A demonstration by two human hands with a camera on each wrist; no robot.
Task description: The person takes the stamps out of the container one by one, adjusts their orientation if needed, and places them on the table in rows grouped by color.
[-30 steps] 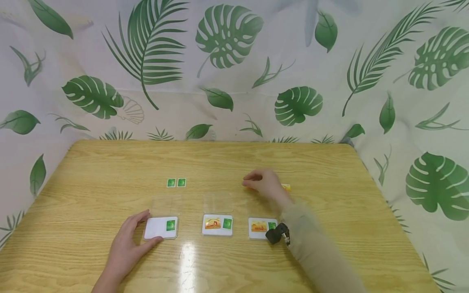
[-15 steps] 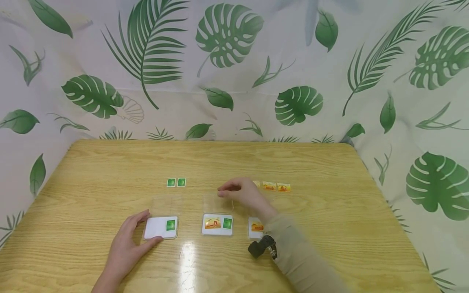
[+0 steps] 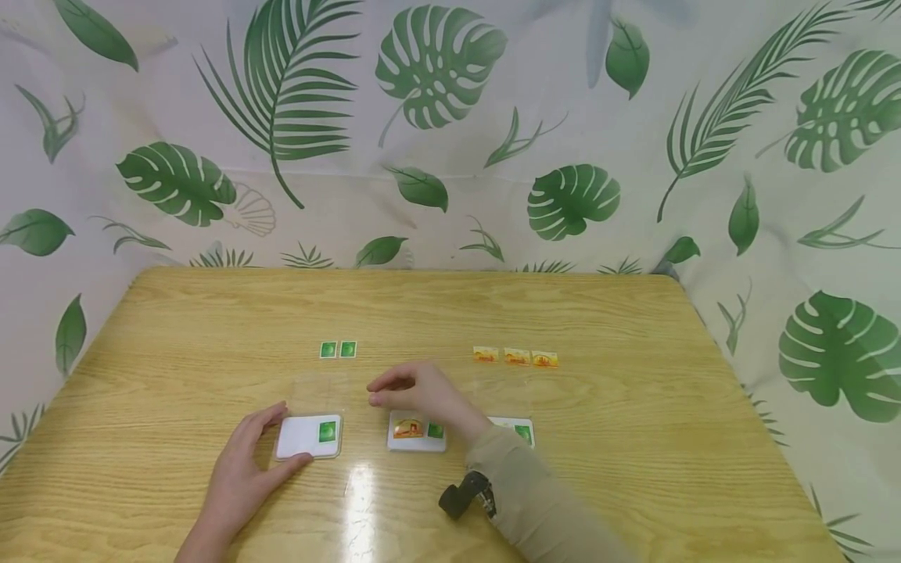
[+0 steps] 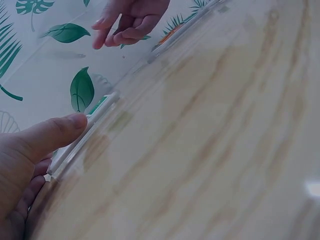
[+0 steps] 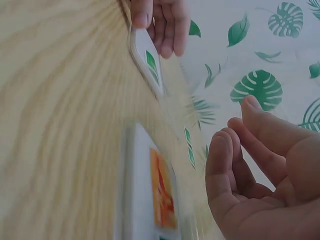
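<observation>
My left hand holds the left clear plastic case, thumb at its near edge and fingers at the far left corner. Inside the case is a white face with one green stamp at right. Over the table, between that case and the middle case, hangs my right hand, thumb and fingers loosely curled. Nothing shows between its fingertips in the right wrist view. The middle case bears an orange picture stamp beside a green one. My right forearm partly covers the right case.
Two green stamps lie farther back on the wooden table. Three orange stamps make a row at back right. Clear lids lie open behind the cases, such as the left lid. A leaf-patterned cloth hangs behind.
My right hand has moved left and nearer from the orange stamps, past the middle case, uncovering the orange row. My left hand stays on the left case.
</observation>
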